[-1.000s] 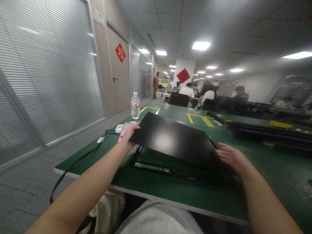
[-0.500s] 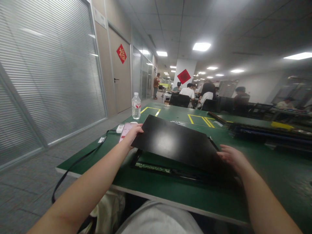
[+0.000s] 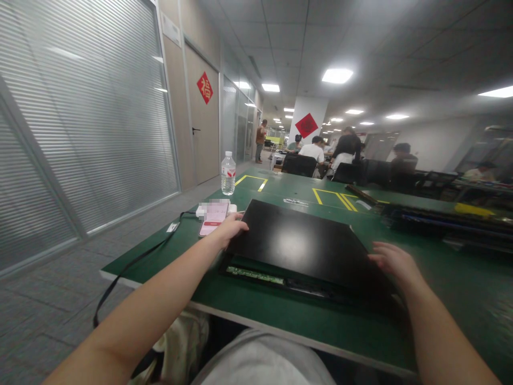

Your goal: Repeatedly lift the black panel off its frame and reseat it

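A thin, glossy black screen panel lies between my two hands in the head view, above the green table. My left hand is closed on its left edge, thumb on top and fingers underneath. At the right edge, my right hand has its fingers bent against the panel's side; the far side of that grip is hidden. Under the panel's near edge a black frame shows, with a narrow green circuit board at its left part. The panel covers most of the frame.
Beyond my left hand are a phone and a water bottle. A black cable runs off the table's left edge. Dark panel-like parts lie on the right. Yellow tape marks the far tabletop. Several people sit or stand behind.
The panel's left side has come down toward the frame, and my left hand has lowered with it. My right hand stays at the right edge. The whole view has shifted slightly.
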Tool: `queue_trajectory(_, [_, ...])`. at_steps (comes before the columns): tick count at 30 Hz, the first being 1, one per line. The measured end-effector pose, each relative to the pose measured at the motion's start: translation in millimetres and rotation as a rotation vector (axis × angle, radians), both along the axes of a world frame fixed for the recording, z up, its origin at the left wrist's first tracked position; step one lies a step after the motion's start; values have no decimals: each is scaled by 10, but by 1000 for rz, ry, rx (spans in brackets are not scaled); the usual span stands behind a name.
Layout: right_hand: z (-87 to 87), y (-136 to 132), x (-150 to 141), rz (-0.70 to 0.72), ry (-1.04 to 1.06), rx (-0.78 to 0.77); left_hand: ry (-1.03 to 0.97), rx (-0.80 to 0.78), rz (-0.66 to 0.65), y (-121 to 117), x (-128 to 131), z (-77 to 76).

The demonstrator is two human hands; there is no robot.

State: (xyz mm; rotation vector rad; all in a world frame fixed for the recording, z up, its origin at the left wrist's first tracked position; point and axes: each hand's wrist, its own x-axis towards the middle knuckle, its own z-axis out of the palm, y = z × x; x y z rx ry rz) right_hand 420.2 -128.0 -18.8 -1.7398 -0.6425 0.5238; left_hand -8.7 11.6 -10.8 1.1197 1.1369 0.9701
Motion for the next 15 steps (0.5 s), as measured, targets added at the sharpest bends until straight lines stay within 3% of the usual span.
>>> queue_trajectory(8, [-32, 16, 18, -16, -90, -6, 129, 131, -15, 14, 31, -111])
queue_trajectory(15, [-112, 54, 143, 1, -221, -133, 251, 174, -61, 73, 35, -187])
